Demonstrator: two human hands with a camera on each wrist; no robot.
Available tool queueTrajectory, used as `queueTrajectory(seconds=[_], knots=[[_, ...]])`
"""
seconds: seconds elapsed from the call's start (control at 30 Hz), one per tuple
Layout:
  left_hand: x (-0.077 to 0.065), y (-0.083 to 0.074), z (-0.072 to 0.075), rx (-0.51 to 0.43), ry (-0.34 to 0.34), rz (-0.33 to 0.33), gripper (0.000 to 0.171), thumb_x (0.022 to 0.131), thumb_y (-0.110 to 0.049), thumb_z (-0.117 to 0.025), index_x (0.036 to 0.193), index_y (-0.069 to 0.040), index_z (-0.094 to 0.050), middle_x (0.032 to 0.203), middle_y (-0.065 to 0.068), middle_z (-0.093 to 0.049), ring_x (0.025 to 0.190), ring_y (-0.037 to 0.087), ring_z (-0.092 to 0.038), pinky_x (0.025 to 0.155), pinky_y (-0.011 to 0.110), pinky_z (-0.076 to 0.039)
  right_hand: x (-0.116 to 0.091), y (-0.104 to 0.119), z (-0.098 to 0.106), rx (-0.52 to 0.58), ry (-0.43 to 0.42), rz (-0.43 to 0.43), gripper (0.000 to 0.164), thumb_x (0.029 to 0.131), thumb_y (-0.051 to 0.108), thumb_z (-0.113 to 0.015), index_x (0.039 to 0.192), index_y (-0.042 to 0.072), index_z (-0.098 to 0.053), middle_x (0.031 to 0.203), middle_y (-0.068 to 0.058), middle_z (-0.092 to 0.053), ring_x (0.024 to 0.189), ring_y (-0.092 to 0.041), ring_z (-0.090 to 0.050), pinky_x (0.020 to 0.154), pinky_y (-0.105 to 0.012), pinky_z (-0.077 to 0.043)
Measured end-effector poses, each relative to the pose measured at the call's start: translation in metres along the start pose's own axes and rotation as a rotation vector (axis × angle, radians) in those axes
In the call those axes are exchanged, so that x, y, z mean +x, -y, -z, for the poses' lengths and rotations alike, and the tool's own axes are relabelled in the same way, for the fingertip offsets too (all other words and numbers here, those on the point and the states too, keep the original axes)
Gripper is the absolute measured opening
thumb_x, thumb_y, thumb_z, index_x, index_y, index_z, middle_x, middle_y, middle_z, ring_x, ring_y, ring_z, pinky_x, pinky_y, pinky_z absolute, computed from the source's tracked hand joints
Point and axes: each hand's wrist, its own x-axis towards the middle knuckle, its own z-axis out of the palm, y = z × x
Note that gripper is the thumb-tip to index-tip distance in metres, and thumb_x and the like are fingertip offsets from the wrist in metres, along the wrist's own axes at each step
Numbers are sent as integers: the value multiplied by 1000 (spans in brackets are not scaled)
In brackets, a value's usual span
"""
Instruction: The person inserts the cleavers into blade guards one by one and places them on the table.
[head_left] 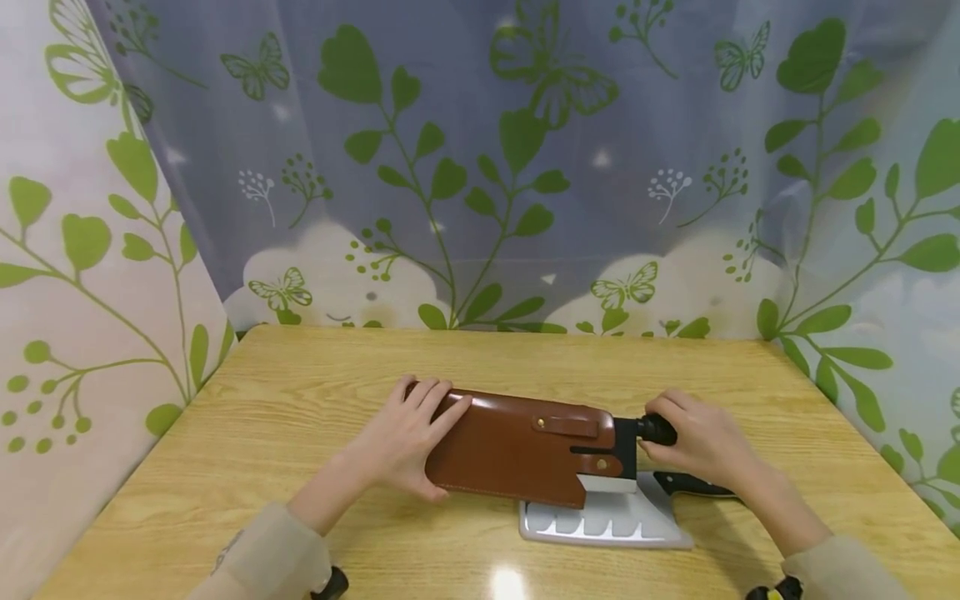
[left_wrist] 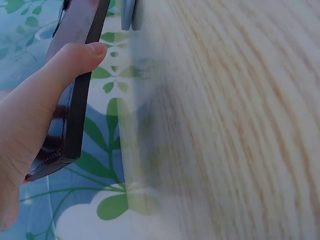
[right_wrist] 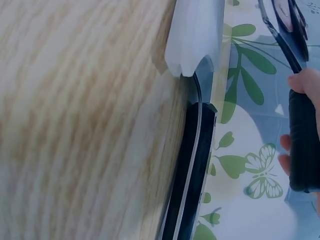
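A brown leather sheath (head_left: pixel 502 450) is raised above the table, tilted slightly down to the right. My left hand (head_left: pixel 401 435) grips its left end, fingers over the top edge and thumb at the bottom edge; the left wrist view shows the thumb (left_wrist: pixel 80 57) on the sheath's dark edge. Most of a cleaver (head_left: pixel 626 454) sits inside the sheath, with a strip of dark blade and bright cutting edge showing at the right. Around its black handle (right_wrist: pixel 303 142) curl the fingers of my right hand (head_left: pixel 701 435).
Below the sheath, a second knife (head_left: pixel 693 485) with a black handle lies on the wooden table (head_left: pixel 315 400), its blade in a pale plastic guard (head_left: pixel 600 527). Behind the table hangs a curtain (head_left: pixel 465 208) with green leaves and butterflies. Black straps show at both sleeves.
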Motion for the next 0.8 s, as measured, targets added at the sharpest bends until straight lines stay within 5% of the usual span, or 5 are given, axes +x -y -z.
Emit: queueTrajectory(seconds=[0.23,0.43,0.8], knots=[[-2,5,0,-37,-143,19,118,45,-77,-66,136,-6,-42,122,23,-46,109,36,-44,86,56,-36,2,-3,0,-16,-89,-13,49,85,58,-46,90,13,-63,80,-1,-57,52,-10,-49,38,-21,-34],[-2,9,1,-34,-189,5,118,44,-77,-65,134,-5,-43,120,22,-47,107,36,-45,84,55,-37,6,-1,8,14,-42,-56,35,63,28,-78,91,12,-63,80,2,-57,56,-8,-52,41,-22,-39],[-1,7,-1,-19,-229,-4,115,45,-78,-61,133,-5,-46,118,21,-48,105,35,-46,83,54,-38,6,4,12,92,5,-113,36,60,21,-84,87,6,-65,81,1,-56,62,-10,-53,49,-23,-46]])
